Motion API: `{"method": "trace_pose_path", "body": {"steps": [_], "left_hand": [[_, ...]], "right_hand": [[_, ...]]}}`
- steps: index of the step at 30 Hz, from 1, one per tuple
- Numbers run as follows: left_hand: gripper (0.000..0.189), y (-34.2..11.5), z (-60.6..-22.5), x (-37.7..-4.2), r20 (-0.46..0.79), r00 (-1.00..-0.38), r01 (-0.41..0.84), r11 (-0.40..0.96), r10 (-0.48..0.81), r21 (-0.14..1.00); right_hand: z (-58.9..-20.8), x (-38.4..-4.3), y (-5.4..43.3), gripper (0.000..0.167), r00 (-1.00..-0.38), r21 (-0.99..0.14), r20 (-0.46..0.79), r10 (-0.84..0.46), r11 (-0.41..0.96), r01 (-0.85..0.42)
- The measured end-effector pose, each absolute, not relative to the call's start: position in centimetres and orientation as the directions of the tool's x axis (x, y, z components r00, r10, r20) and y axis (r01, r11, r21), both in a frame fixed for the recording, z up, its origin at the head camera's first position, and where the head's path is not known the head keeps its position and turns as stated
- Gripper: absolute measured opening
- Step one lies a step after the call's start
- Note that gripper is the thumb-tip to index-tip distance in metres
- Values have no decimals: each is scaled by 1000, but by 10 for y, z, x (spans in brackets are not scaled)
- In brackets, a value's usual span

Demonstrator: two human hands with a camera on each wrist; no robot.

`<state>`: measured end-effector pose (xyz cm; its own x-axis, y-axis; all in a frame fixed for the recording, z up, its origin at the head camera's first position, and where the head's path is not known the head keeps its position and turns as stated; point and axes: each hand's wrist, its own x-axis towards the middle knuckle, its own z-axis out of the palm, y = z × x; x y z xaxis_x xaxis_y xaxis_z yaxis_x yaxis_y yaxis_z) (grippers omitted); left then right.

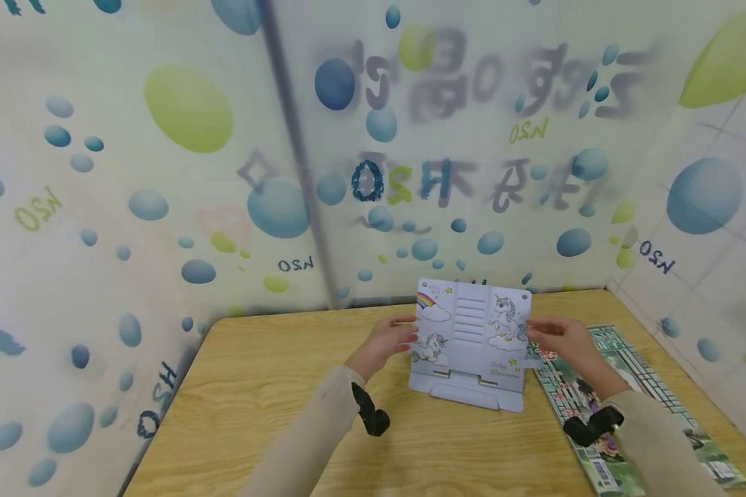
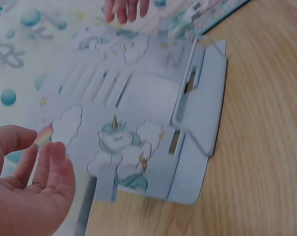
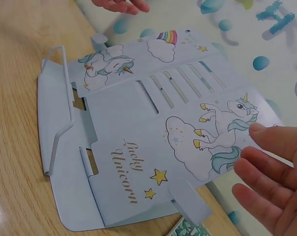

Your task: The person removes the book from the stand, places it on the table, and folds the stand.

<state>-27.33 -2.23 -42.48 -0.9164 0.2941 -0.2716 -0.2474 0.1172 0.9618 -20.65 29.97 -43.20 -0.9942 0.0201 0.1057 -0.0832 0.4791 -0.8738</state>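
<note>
A white metal book stand [image 1: 469, 355] with unicorn, cloud and rainbow prints stands tilted back on the wooden table. Slots run down the middle of its panel, and a wire page holder [image 3: 65, 113] crosses the bottom ledge. My left hand [image 1: 385, 343] is at the stand's left edge, fingers slightly bent and spread. At the opposite edge is my right hand [image 1: 562, 338], its thumb apart from its loosely bent fingers. In the right wrist view the thumb [image 3: 268, 135] overlaps the panel's edge; I cannot tell whether it touches. Neither hand grips the stand.
A green illustrated magazine [image 1: 653, 386] lies on the table's right side, partly under my right forearm. The wooden table [image 1: 273, 386] reaches back to a wall covering [image 1: 373, 276] with blue and green dots. Small side tabs [image 3: 192, 206] stick out from the stand.
</note>
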Motion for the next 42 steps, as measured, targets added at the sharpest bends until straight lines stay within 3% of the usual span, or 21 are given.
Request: {"method": "trace_pose_path", "body": {"steps": [11,21,30,37,42], "left_hand": [[34,-25,-436,-298,-230,-961,-225,49,153,973],[35,-10,-446,-308,-187,-976,-178,94,109,980],[32,5,-453,-310,-179,-979,-166,128,96,978],[27,7,-463,-315,-164,-985,-159,76,56,984],[26,4,-465,-313,-178,-982,-173,72,62,982]], "right_hand": [[-541,-272,353,53,-959,-930,77,274,368,30],[-473,-231,299,51,-969,-975,-76,234,187,121],[-470,-227,289,39,-955,-978,-85,283,159,134],[-502,-245,299,43,-943,-988,-60,328,115,103],[-479,-235,289,38,-944,-979,-76,320,155,131]]}}
